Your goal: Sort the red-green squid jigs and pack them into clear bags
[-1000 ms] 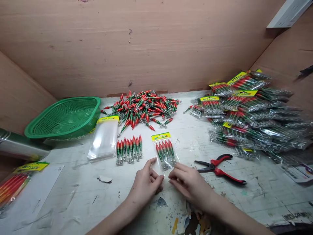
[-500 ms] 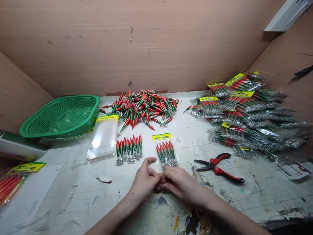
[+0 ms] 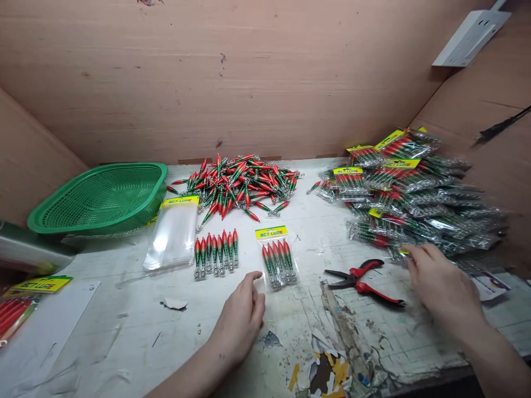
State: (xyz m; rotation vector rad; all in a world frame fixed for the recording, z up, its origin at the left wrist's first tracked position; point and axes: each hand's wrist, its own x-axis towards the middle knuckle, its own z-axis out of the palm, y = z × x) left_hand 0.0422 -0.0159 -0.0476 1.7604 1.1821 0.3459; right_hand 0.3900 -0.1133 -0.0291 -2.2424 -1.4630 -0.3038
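Observation:
My left hand (image 3: pixel 243 314) rests at the front middle of the table, index finger stretched out and the others loosely curled, nothing held. Just beyond its fingertip lies a clear packet (image 3: pixel 280 262) of several red-and-green fishing lures under a yellow header. To its left stands a row of loose lures (image 3: pixel 216 253). My right hand (image 3: pixel 442 282) reaches to the front edge of a heap of packed lures (image 3: pixel 435 193), fingers extended by a small yellow tag. Its fingertips are partly hidden, so contact is unclear. Red-handled pliers (image 3: pixel 360 282) lie between the hands.
A pile of loose lures (image 3: pixel 244 185) is at the back. Beside it are empty clear bags (image 3: pixel 172 235) and a green basket (image 3: pixel 99 199). A bag of red lures (image 3: pixel 25 304) lies far left. Peeling scraps (image 3: pixel 327 370) mark the front edge. A power strip (image 3: pixel 472 37) hangs on the wall.
My right hand has left my left hand at the packet's lower end and moved right to the heap. The left hand stays near the packet. The view has shifted slightly right.

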